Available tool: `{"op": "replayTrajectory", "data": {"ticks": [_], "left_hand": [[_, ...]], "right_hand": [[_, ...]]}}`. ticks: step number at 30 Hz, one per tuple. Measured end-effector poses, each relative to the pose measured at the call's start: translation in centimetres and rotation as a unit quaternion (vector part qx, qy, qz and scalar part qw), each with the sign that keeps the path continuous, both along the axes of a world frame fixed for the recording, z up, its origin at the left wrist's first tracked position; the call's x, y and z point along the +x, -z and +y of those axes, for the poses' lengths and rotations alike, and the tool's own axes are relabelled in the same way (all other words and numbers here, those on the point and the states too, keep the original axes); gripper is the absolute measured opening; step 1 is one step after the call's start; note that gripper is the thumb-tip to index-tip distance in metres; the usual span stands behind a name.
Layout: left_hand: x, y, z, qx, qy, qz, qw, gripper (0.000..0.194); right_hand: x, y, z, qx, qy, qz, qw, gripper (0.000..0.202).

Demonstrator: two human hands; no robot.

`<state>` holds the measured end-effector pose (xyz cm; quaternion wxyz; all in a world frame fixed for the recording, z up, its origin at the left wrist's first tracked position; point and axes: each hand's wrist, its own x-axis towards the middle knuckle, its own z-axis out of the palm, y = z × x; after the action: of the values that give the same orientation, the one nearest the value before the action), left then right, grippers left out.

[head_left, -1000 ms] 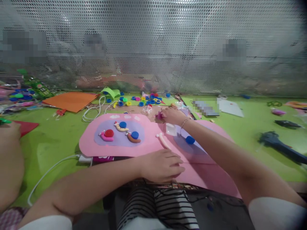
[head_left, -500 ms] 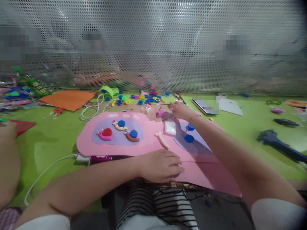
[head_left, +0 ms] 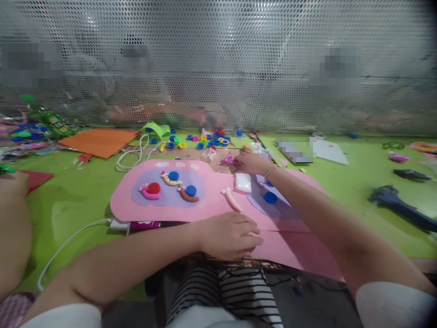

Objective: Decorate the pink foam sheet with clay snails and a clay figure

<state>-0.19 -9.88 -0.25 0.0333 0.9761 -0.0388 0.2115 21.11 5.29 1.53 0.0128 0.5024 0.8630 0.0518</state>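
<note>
Right hand (head_left: 251, 162) shifted to crinkled pink wrapper (head_left: 228, 158), grip unclear; left hand (head_left: 230, 234) splayed on card (head_left: 211, 205)

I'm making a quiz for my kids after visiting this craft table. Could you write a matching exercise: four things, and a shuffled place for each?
1. left hand
2. right hand
3. green bottle
4. glue gun

A. at the small pink wrapper
B. on the table's right side
C. at the pink paper's near edge
D. at the back left

Pairs: 1-C; 2-A; 3-D; 4-B
</note>
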Motion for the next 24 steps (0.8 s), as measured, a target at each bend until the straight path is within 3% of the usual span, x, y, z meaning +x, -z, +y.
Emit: {"op": "replayTrajectory", "data": {"ticks": [9,13,17,20,22,24], "left_hand": [[-0.5,-0.9,0.2,-0.038,-0.061,-0.055,0.996,0.029],[-0.8,-1.0,0.0,-0.072,-0.116,-0.116,0.984,0.03],[-0.8,-0.7,0.0,-0.087,-0.224,-0.248,0.939,0.048],[-0.6,-0.4,0.2,-0.118,-0.268,-0.328,0.898,0.066],[-0.5,-0.2,0.4,-0.172,-0.27,-0.313,0.894,0.066],[-0.5,-0.2,0.6,-0.246,-0.271,-0.254,0.895,0.053]], "right_hand": [[-0.3,-1.7,-1.3,0.082,0.035,0.038,0.995,0.026],[-0.3,-3.0,-3.1,0.102,0.05,0.151,0.982,0.024],[-0.7,-4.3,-7.5,-0.006,0.0,0.318,0.948,0.021],[-1.7,-4.7,-11.7,-0.107,-0.07,0.374,0.919,0.018],[-2.5,-4.5,-14.0,-0.133,-0.103,0.38,0.91,0.017],[-3.1,-4.1,-15.3,-0.122,-0.136,0.383,0.905,0.017]]}}
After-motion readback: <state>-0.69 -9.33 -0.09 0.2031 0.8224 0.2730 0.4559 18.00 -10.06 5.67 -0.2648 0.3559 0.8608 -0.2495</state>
